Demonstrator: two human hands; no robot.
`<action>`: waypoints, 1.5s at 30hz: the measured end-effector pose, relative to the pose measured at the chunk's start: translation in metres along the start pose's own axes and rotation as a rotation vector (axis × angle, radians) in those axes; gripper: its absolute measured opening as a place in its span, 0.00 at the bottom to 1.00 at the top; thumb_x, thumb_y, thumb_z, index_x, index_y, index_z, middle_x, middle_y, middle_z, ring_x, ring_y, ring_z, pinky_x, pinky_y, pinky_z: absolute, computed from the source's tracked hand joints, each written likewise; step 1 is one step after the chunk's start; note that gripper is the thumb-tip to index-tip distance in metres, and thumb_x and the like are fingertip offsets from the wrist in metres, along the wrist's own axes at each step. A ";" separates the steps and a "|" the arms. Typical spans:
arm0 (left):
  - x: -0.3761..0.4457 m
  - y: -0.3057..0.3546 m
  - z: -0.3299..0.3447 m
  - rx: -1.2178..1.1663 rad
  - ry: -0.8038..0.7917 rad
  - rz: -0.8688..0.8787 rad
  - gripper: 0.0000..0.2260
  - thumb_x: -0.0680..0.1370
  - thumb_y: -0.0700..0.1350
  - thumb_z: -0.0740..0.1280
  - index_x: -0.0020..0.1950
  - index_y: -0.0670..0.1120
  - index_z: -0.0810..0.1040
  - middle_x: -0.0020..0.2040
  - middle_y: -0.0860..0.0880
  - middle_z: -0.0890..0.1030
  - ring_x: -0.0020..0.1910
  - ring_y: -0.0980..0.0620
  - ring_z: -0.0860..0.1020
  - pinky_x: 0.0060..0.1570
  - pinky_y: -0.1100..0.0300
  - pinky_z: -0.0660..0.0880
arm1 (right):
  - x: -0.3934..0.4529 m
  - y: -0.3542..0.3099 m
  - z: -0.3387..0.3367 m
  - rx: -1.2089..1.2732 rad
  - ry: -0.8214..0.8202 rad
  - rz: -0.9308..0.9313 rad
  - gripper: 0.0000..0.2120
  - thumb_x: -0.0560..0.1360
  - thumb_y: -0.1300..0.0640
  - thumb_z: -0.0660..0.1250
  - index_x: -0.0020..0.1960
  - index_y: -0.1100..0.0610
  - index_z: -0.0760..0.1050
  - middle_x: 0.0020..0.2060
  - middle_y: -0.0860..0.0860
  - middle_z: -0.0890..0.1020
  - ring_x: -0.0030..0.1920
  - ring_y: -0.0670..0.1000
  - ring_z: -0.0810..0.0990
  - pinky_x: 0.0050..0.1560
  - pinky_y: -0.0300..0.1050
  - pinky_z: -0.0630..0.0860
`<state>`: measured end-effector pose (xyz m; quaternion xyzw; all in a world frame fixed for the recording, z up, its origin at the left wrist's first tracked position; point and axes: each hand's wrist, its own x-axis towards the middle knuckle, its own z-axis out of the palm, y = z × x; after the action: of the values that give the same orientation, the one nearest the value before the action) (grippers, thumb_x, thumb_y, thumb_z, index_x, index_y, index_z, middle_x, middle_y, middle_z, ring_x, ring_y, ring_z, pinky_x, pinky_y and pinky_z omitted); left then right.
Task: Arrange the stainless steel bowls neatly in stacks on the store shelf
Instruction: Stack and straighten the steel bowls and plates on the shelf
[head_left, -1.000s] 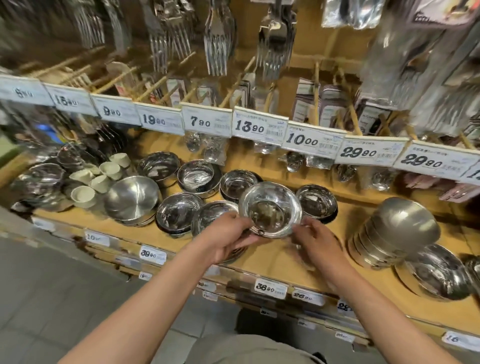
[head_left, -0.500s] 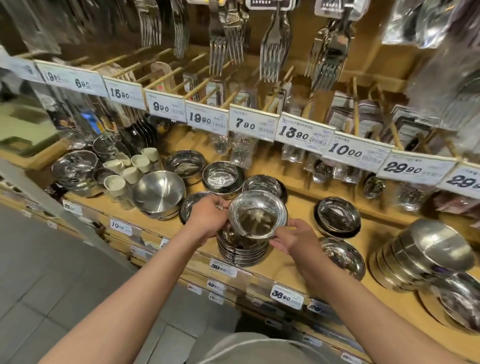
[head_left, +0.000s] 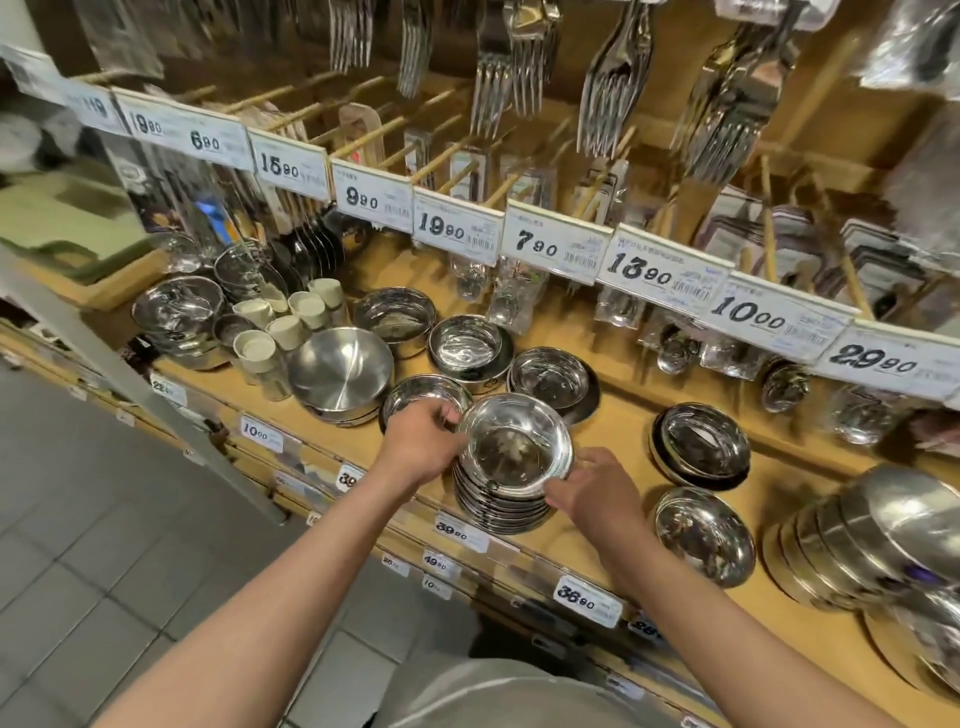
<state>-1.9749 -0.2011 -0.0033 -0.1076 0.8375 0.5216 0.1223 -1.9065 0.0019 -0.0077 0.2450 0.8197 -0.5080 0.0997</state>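
We find the top bowl (head_left: 514, 446) seated on its stack (head_left: 501, 506), tilted, rim lower toward the near side. The left hand (head_left: 423, 441) and right hand (head_left: 592, 493) pinch opposite rims, equally close.

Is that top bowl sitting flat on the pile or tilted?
Tilted: the top bowl leans toward the camera, its near rim overhanging the stack.

We have a single view, from a wide-angle camera worn on the head, looking forward and steeply down along both bare forearms onto the long wooden store shelf (head_left: 618, 431) close in front. Edges bend outward; grey tiled floor (head_left: 104, 545) fills our lower left.
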 end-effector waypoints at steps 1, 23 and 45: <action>0.001 -0.001 0.000 0.004 0.003 0.003 0.07 0.70 0.35 0.73 0.43 0.44 0.79 0.40 0.47 0.81 0.39 0.47 0.78 0.52 0.39 0.82 | 0.001 0.001 0.000 -0.016 0.008 -0.018 0.20 0.73 0.59 0.73 0.61 0.52 0.70 0.44 0.51 0.84 0.45 0.53 0.83 0.40 0.43 0.76; 0.001 -0.015 0.002 -0.096 0.004 -0.028 0.07 0.74 0.33 0.73 0.44 0.45 0.80 0.39 0.47 0.81 0.36 0.48 0.82 0.51 0.42 0.83 | 0.008 0.011 0.005 0.016 0.078 -0.070 0.20 0.71 0.59 0.74 0.62 0.52 0.76 0.44 0.49 0.83 0.46 0.51 0.82 0.43 0.44 0.74; -0.008 -0.017 0.018 -0.395 -0.270 -0.226 0.14 0.83 0.51 0.58 0.56 0.55 0.84 0.56 0.52 0.86 0.59 0.50 0.81 0.38 0.55 0.82 | 0.014 0.023 0.008 0.614 -0.130 0.199 0.24 0.83 0.49 0.63 0.77 0.54 0.67 0.72 0.55 0.71 0.68 0.56 0.72 0.54 0.50 0.82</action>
<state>-1.9603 -0.1922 -0.0228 -0.1516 0.6783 0.6675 0.2672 -1.9076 0.0073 -0.0353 0.3095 0.5924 -0.7337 0.1221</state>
